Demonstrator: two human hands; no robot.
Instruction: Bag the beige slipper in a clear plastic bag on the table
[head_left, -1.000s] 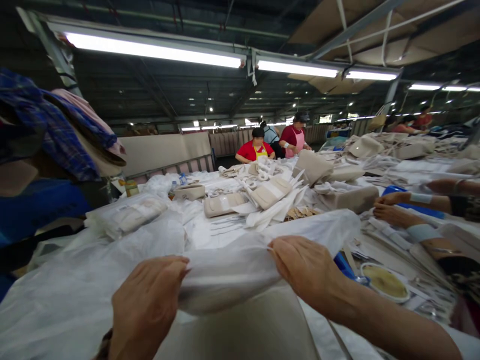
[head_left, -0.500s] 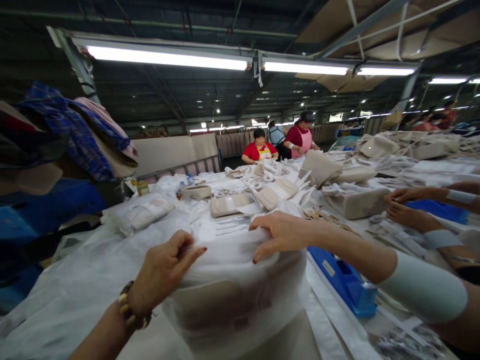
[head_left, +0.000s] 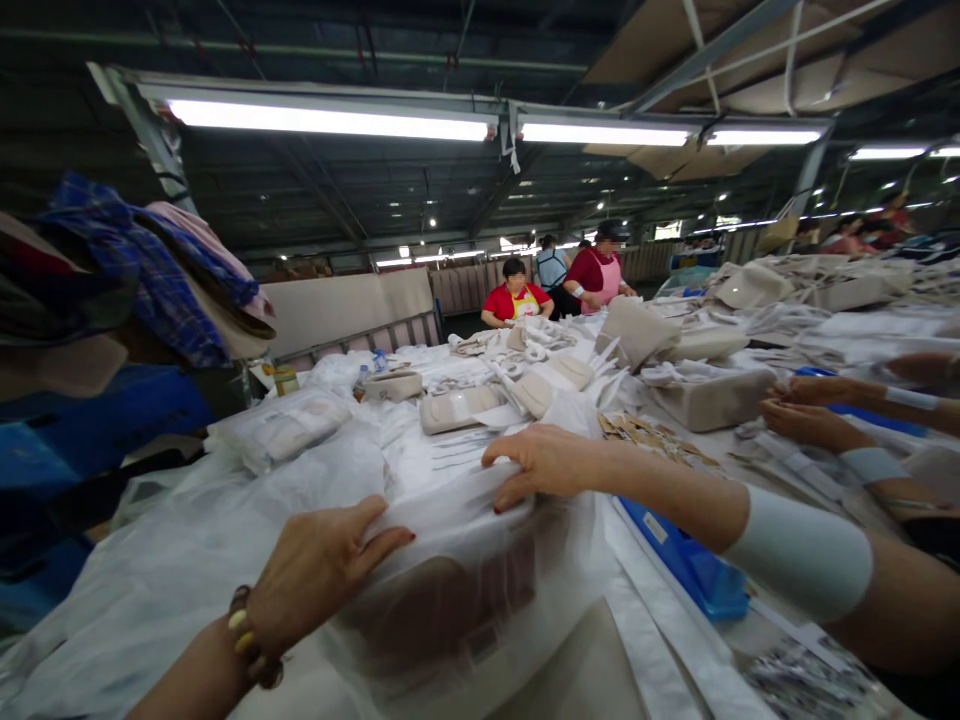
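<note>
A translucent white plastic bag (head_left: 551,590) stands in front of me with a beige padded piece (head_left: 420,600) showing through its side. My left hand (head_left: 326,565), with a beaded bracelet on its wrist, grips the bag's left upper edge, the thumb on the near side and the fingers partly hidden. At the right upper edge, my right hand (head_left: 540,462) has its thumb and curled fingers closed on the film. A pale sleeve band (head_left: 799,545) covers my right forearm. Lower down, the bag rests on a beige surface.
A blue tape dispenser (head_left: 694,570) sits right of the bag. Beige padded pieces (head_left: 461,408) and a filled plastic pack (head_left: 289,425) lie beyond. A co-worker's hands (head_left: 810,410) are at the right. Clothes (head_left: 150,270) hang at the left; two people sit or stand opposite.
Both hands stay on the bag. My right hand has shifted slightly left, and my left hand has come lower. The film lies closer over the beige piece, which shows more clearly.
</note>
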